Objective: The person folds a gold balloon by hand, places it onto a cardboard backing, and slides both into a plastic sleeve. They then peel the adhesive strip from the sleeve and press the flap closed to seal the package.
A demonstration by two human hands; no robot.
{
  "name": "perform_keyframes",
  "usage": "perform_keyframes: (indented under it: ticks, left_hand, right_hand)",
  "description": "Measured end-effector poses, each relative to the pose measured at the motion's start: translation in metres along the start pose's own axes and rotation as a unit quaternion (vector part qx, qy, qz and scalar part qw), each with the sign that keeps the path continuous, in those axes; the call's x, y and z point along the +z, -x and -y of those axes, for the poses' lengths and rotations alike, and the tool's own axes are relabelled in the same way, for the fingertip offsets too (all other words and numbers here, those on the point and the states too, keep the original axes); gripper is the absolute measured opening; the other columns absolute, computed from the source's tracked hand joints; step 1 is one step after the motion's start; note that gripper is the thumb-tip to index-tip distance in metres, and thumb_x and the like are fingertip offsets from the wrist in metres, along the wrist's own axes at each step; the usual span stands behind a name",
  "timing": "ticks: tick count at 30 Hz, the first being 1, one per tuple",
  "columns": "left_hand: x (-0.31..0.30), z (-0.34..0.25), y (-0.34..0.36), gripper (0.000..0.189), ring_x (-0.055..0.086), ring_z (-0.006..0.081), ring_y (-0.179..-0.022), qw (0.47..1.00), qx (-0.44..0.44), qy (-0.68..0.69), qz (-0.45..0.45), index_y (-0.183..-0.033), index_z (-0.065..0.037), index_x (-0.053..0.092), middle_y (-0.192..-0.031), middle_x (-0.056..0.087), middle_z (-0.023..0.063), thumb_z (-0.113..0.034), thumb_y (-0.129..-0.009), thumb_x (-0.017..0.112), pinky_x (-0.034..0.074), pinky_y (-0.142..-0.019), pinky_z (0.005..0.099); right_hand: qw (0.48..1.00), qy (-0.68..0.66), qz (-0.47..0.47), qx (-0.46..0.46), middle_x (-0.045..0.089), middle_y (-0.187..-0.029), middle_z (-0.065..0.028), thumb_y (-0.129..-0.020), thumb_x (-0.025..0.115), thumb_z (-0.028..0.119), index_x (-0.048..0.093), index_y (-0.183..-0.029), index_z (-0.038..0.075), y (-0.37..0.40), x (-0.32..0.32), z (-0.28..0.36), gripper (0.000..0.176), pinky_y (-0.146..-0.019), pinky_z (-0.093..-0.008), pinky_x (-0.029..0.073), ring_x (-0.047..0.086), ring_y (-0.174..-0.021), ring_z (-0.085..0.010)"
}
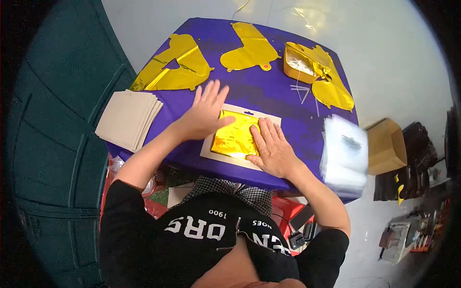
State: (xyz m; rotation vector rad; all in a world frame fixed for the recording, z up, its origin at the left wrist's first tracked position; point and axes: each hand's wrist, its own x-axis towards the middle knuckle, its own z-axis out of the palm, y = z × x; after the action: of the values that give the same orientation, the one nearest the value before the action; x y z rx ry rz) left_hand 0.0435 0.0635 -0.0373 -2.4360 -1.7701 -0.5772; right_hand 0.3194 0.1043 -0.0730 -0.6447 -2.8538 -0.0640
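Two hands (206,115) (273,149) press foil (235,137); shirt (192,230): "1900"

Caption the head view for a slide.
Left hand and right hand press folded gold foil flat on a card on the purple table.

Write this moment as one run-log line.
left hand: flat on folded gold foil sheet | right hand: pressing it | beneath: beige card backing on purple table

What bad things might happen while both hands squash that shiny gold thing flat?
1. The folded gold foil looks springy; if the left hand or right hand lifts, it may pop open or slide off the card.
2. The stack of clear bags sits at the purple table's right edge and might slip off.
3. The cardboard stack pokes over the left edge and might tip too.
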Motion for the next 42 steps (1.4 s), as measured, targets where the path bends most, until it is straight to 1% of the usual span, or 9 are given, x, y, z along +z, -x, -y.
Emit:
perform_keyframes:
  ticks: [5, 10, 17, 21, 25, 29, 34, 38, 42]
  left_hand:
    - [-0.013, -0.016, -0.015, 0.070, 0.021, 0.0437, -0.147, 0.992, 0.116, 0.046, 0.019, -0.146, 0.007, 0.032, -0.152, 0.027, 0.0338, -0.033, -0.094, 0.056, 0.017, -0.121, 0.0489]
    - [0.021, -0.024, -0.006, 0.089, 0.023, 0.0514, -0.143, 0.977, 0.194, 0.013, 0.092, -0.146, 0.005, 0.034, -0.152, 0.029, 0.0322, -0.061, -0.088, 0.053, 0.020, -0.115, 0.0617]
    - [0.034, -0.021, -0.001, 0.091, 0.027, 0.0517, -0.140, 0.976, 0.185, -0.056, 0.100, -0.148, 0.000, 0.034, -0.150, 0.030, 0.0317, -0.066, -0.088, 0.049, 0.021, -0.109, 0.0684]
    - [0.034, -0.021, -0.002, 0.091, 0.025, 0.0519, -0.140, 0.975, 0.182, -0.064, 0.111, -0.149, 0.000, 0.032, -0.151, 0.028, 0.0316, -0.067, -0.089, 0.048, 0.021, -0.109, 0.0679]
    - [0.032, -0.028, 0.000, 0.091, 0.022, 0.0519, -0.142, 0.975, 0.161, -0.066, 0.140, -0.149, 0.000, 0.031, -0.153, 0.025, 0.0321, -0.067, -0.090, 0.047, 0.019, -0.111, 0.0681]
    - [0.036, -0.063, 0.015, 0.094, 0.018, 0.0537, -0.143, 0.980, 0.131, -0.043, 0.144, -0.150, 0.001, 0.029, -0.153, 0.022, 0.0340, -0.068, -0.089, 0.048, 0.015, -0.111, 0.0691]
    - [0.038, -0.131, 0.026, 0.096, 0.014, 0.0555, -0.143, 0.980, 0.097, -0.018, 0.171, -0.151, 0.004, 0.026, -0.153, 0.020, 0.0355, -0.066, -0.089, 0.049, 0.012, -0.111, 0.0703]
    - [0.040, -0.161, 0.032, 0.085, 0.014, 0.0549, -0.144, 0.982, 0.087, -0.005, 0.170, -0.151, 0.004, 0.025, -0.154, 0.019, 0.0350, -0.056, -0.094, 0.046, 0.012, -0.111, 0.0704]
    - [0.042, -0.168, 0.036, 0.077, 0.014, 0.0541, -0.144, 0.983, 0.076, -0.012, 0.168, -0.152, 0.003, 0.025, -0.155, 0.018, 0.0336, -0.048, -0.097, 0.043, 0.012, -0.111, 0.0701]
  right_hand:
    - [1.000, -0.002, 0.005, 0.000, 0.033, -0.149, -0.0338, -0.094, 0.048, 0.056, 0.037, -0.145, -0.005, 0.000, -0.002, 0.001, 0.081, -0.118, -0.0543, 0.021, 0.027, -0.143, -0.0473]
    - [1.000, -0.015, -0.005, -0.001, 0.033, -0.149, -0.0331, -0.095, 0.048, 0.055, 0.036, -0.146, -0.005, -0.001, -0.002, 0.001, 0.080, -0.118, -0.0549, 0.021, 0.027, -0.143, -0.0473]
    - [0.998, -0.058, -0.025, 0.007, 0.037, -0.146, -0.0303, -0.095, 0.050, 0.050, 0.035, -0.145, -0.004, 0.000, 0.000, -0.007, 0.076, -0.115, -0.0532, 0.024, 0.033, -0.138, -0.0445]
    - [0.910, -0.324, -0.215, 0.146, 0.063, -0.105, -0.0186, -0.097, 0.051, 0.027, 0.058, -0.119, -0.004, 0.026, -0.045, 0.004, 0.039, -0.080, -0.0401, 0.048, 0.059, -0.089, -0.0289]
    - [0.700, -0.649, 0.048, 0.294, 0.068, -0.078, -0.0026, -0.103, 0.049, 0.028, 0.070, -0.100, -0.001, 0.090, -0.073, 0.054, 0.036, -0.060, -0.0234, 0.044, 0.053, -0.067, -0.0063]
    - [0.662, -0.700, 0.090, 0.253, 0.070, -0.085, -0.0025, -0.105, 0.047, 0.035, 0.067, -0.113, -0.002, 0.125, -0.027, 0.094, 0.043, -0.064, -0.0229, 0.046, 0.053, -0.070, -0.0065]
    - [0.583, -0.758, -0.121, 0.268, 0.067, -0.098, -0.0107, -0.104, 0.049, 0.034, 0.058, -0.120, -0.002, 0.141, 0.024, 0.117, 0.040, -0.068, -0.0308, 0.051, 0.060, -0.078, -0.0167]
    - [0.397, -0.794, -0.303, 0.347, 0.065, -0.100, -0.0089, -0.102, 0.055, 0.028, 0.052, -0.124, 0.003, 0.129, 0.032, 0.134, 0.034, -0.059, -0.0333, 0.052, 0.064, -0.073, -0.0203]
    - [0.375, -0.791, -0.335, 0.348, 0.065, -0.103, -0.0081, -0.100, 0.058, 0.024, 0.051, -0.125, 0.006, 0.126, 0.033, 0.133, 0.032, -0.054, -0.0295, 0.050, 0.063, -0.074, -0.0177]
